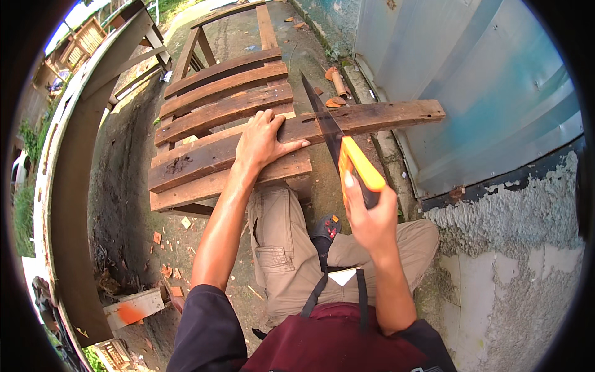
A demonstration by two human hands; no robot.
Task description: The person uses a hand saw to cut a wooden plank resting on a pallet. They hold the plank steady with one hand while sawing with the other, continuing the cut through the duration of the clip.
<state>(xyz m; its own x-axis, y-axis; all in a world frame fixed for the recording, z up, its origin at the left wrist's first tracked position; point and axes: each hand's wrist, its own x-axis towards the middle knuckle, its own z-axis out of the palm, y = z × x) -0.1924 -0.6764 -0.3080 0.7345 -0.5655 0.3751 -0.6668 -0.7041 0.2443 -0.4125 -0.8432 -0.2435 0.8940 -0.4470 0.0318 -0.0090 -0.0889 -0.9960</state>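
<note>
A long brown wooden plank [211,152] lies crosswise on a slatted wooden frame, its right end jutting out past the frame. My left hand [263,137] bears down on this plank, fingers bent over its far edge and thumb stretched along its top. In my right hand [372,214] is a handsaw [362,164] with a yellow and black handle. The dark blade crosses the plank to the right of my left hand, its tip pointing away from me. Whether the teeth have cut into the wood, I cannot tell.
Beneath the plank, the slatted wooden frame [226,102] stretches away from me. A bluish metal sheet [471,80] and a rough wall [514,217] stand at right. Left is a tall wooden panel [77,186]. Wood scraps [157,237] and dry leaves [335,101] litter the ground.
</note>
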